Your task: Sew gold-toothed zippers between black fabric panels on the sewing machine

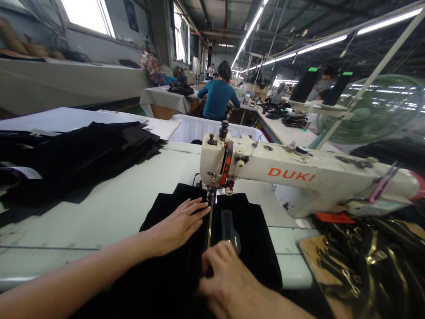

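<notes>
Black cut fabric lies under the needle area of a white sewing machine. Down its middle runs a zipper with gold teeth, leading from the presser foot towards me. My left hand rests flat on the fabric left of the zipper, fingers stretched out and their tips close to the foot. Nearer to me, my right hand is closed with thumb and fingers pinched at the zipper; it is slightly blurred. A dark patch with a small label sits on the fabric just right of the zipper.
A stack of black fabric pieces covers the left of the table. At right, several zippers with gold teeth lie heaped on a board. Behind the machine stand a white bin and a green fan. A person in a teal top sits farther back.
</notes>
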Tool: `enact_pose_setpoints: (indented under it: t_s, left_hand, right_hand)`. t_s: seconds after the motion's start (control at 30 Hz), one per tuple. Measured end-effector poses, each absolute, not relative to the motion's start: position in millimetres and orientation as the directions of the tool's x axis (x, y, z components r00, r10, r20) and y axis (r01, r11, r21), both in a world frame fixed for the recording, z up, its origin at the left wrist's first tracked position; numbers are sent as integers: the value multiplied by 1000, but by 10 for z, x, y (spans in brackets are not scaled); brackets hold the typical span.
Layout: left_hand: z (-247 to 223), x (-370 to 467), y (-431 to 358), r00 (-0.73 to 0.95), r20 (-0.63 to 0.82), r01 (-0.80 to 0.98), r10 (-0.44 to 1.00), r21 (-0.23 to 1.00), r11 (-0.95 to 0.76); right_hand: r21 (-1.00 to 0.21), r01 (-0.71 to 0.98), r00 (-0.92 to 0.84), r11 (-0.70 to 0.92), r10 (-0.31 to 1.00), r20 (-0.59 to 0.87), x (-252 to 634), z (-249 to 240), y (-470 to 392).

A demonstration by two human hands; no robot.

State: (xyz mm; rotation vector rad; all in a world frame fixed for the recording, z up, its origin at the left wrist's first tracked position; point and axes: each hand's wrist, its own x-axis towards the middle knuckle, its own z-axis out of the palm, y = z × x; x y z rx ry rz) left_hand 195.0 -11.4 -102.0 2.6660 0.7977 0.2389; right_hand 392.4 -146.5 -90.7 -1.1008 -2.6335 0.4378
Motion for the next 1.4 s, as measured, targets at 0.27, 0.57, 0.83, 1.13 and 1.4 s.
enact_pose_setpoints:
  t_s: [0.27,0.57,0.83,1.13,1.4]
  left_hand:
    - [-1082,1943,-247,819,127,513,560,276,-813]
    - [-1140,1882,-335,822,218,509,527,136,-850]
    - [-1051,1893,-341,818,323,471,476,96,-877]
    - [-1139,1900,-247,840,331,417,431,116,-902]
    - [-1095,1872,-236,857,287,413,428,116,-903]
  right_hand:
    - [-387,795,-387,467,882,268,4104,-812,-1209]
    - [-172,867,-355,467,823,444,4142,-1156,-889]
    - [-112,856,-362,505,739,568,4163,-1236,-772]
    - [-60,857,-391,511,722,571,4164,-1360,-725]
    - [-5,847,-429,531,690,583,4187,-1372,-699]
